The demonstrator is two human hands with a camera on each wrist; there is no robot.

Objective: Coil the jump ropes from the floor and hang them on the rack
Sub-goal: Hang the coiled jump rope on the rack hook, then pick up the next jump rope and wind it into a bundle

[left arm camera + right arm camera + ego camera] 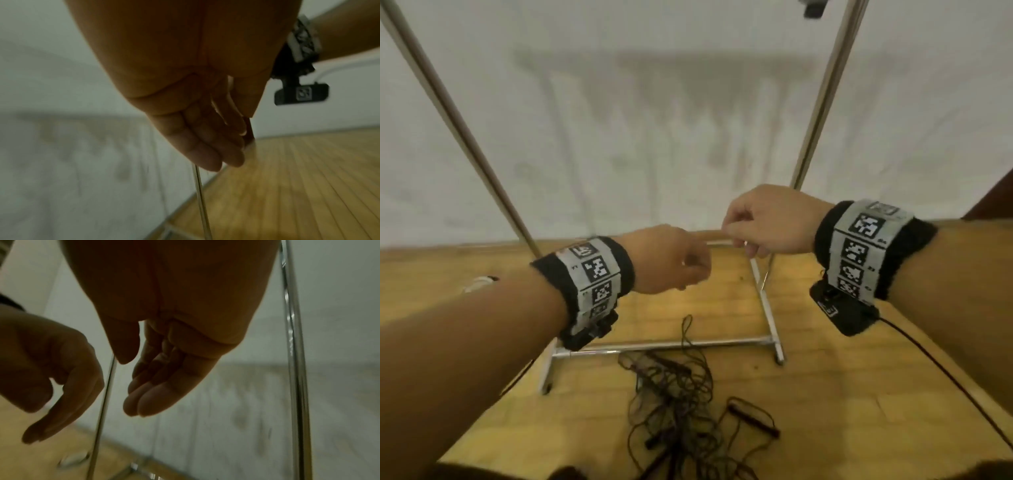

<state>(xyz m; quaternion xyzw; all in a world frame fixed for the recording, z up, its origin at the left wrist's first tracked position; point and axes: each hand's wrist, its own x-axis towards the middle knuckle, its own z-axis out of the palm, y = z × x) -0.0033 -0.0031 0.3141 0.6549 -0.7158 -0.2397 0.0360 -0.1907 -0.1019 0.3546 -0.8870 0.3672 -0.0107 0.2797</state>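
Dark cords of the jump ropes [674,404] lie in a loose tangle on the wooden floor [825,394], just in front of the base bar of the metal rack [664,345]. We hold both hands up between the rack's two uprights, well above the tangle. Our left hand [671,260] has its fingers loosely curved with the forefinger stretched toward the right hand, and it holds nothing. Our right hand [767,222] is relaxed too; the right wrist view shows its fingers [156,395] nearly straight and bare. The head view is blurred where the hands meet, so we cannot tell whether they touch. Both wrists wear black bands with printed markers.
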